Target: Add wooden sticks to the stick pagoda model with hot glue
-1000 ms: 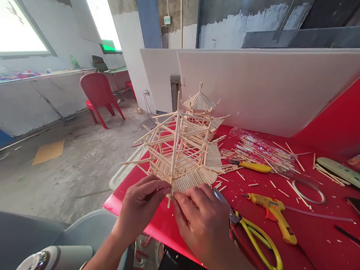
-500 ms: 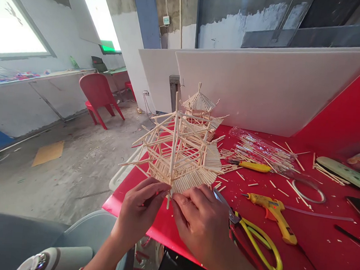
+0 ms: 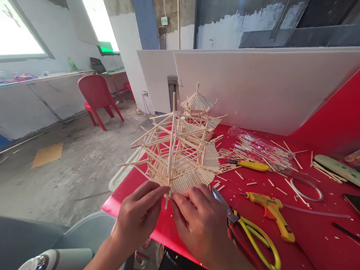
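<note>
A roof-shaped frame of thin wooden sticks (image 3: 178,155) is held tilted over the near left corner of the red table (image 3: 314,249). My left hand (image 3: 139,217) pinches its lower edge at a long upright stick (image 3: 170,151). My right hand (image 3: 201,222) pinches the same lower edge from the right, its fingers pressed on the stick panel. Behind the frame stands a small finished stick pavilion (image 3: 198,111).
Yellow-handled scissors (image 3: 253,236) lie beside my right hand, then a yellow glue gun (image 3: 270,208), a yellow knife (image 3: 249,164), a clear bag of sticks (image 3: 260,149) and loose sticks. White boards (image 3: 264,87) back the table. A red chair (image 3: 97,97) stands on the floor to the left.
The view has shifted slightly to the left. Both hands keep their pinch on the frame's lower edge, and the frame has hardly moved.
</note>
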Demonstrator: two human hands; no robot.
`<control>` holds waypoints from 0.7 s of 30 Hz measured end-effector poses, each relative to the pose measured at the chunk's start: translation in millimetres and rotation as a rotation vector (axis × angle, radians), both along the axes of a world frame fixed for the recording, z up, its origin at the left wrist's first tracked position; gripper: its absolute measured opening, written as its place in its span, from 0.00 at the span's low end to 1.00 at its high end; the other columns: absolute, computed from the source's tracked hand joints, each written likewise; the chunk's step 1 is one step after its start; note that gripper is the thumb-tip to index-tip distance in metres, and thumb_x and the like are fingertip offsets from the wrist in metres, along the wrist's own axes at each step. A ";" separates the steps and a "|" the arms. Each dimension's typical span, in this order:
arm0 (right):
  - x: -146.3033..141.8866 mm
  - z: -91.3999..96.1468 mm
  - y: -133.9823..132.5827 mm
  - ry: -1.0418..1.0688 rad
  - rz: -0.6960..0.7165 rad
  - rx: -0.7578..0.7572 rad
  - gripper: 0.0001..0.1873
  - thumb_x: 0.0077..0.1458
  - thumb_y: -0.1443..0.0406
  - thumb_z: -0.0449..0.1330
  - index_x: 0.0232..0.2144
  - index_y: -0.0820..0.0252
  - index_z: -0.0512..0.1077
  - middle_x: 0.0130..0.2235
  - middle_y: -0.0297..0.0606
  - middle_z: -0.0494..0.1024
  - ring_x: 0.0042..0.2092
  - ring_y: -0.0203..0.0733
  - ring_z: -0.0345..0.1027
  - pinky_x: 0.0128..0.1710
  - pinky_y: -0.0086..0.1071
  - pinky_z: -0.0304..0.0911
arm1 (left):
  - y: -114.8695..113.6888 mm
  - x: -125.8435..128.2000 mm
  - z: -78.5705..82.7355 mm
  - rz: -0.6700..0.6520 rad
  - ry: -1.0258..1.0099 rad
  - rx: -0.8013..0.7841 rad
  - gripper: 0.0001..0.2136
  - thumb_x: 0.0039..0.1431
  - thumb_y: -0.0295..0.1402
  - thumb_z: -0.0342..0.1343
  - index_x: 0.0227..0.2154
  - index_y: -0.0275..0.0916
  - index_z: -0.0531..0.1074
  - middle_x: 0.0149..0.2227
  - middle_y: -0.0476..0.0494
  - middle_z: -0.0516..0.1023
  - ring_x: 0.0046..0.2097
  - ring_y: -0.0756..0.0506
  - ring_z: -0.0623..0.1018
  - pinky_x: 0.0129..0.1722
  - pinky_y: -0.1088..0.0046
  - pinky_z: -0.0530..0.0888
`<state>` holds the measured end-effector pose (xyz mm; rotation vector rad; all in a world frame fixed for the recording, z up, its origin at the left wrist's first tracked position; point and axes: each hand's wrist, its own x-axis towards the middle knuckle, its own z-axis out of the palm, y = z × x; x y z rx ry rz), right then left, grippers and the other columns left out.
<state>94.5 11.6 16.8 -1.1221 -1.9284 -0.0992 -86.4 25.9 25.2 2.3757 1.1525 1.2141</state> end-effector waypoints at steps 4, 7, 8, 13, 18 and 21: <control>0.3 -0.6 0.5 -0.002 0.006 -0.014 0.05 0.57 0.70 0.61 0.36 0.58 0.77 0.30 0.34 0.75 0.34 0.40 0.63 0.34 0.37 0.54 | -1.3 -3.7 -4.2 -0.008 0.093 0.053 0.22 0.59 0.17 0.50 0.52 0.43 0.74 0.40 0.40 0.77 0.35 0.49 0.77 0.30 0.77 0.74; 0.8 -1.5 1.0 0.002 0.008 -0.025 0.06 0.57 0.70 0.61 0.36 0.57 0.77 0.30 0.35 0.75 0.35 0.40 0.63 0.34 0.36 0.54 | -1.1 -5.9 -6.3 0.001 0.142 0.084 0.24 0.59 0.17 0.50 0.55 0.44 0.72 0.41 0.40 0.77 0.35 0.48 0.78 0.29 0.76 0.73; 0.8 -1.8 1.0 0.002 0.007 -0.026 0.06 0.57 0.70 0.61 0.36 0.57 0.77 0.30 0.35 0.75 0.35 0.40 0.63 0.34 0.36 0.54 | -1.0 -6.4 -6.6 0.007 0.154 0.095 0.24 0.59 0.17 0.50 0.55 0.45 0.72 0.41 0.40 0.77 0.35 0.48 0.78 0.29 0.76 0.73; 0.3 -2.5 0.3 0.016 -0.002 -0.034 0.06 0.56 0.71 0.61 0.36 0.56 0.77 0.30 0.34 0.75 0.35 0.41 0.64 0.35 0.35 0.55 | -0.8 -8.8 -7.8 0.029 0.200 0.140 0.24 0.60 0.19 0.50 0.56 0.46 0.72 0.39 0.41 0.77 0.33 0.48 0.78 0.28 0.76 0.72; 0.3 -1.1 -0.4 0.063 -0.030 -0.062 0.03 0.58 0.67 0.62 0.34 0.56 0.76 0.30 0.35 0.76 0.35 0.41 0.66 0.36 0.35 0.56 | -0.6 -12.1 -10.4 0.022 0.221 0.161 0.25 0.59 0.18 0.51 0.57 0.46 0.71 0.41 0.40 0.77 0.35 0.48 0.79 0.30 0.75 0.73; -0.2 -0.5 -0.2 0.065 -0.041 -0.076 0.03 0.57 0.67 0.62 0.34 0.56 0.76 0.30 0.34 0.75 0.35 0.41 0.66 0.36 0.35 0.56 | 0.3 -13.8 -10.7 0.011 0.240 0.168 0.26 0.60 0.17 0.51 0.57 0.46 0.70 0.42 0.40 0.77 0.36 0.48 0.79 0.32 0.75 0.74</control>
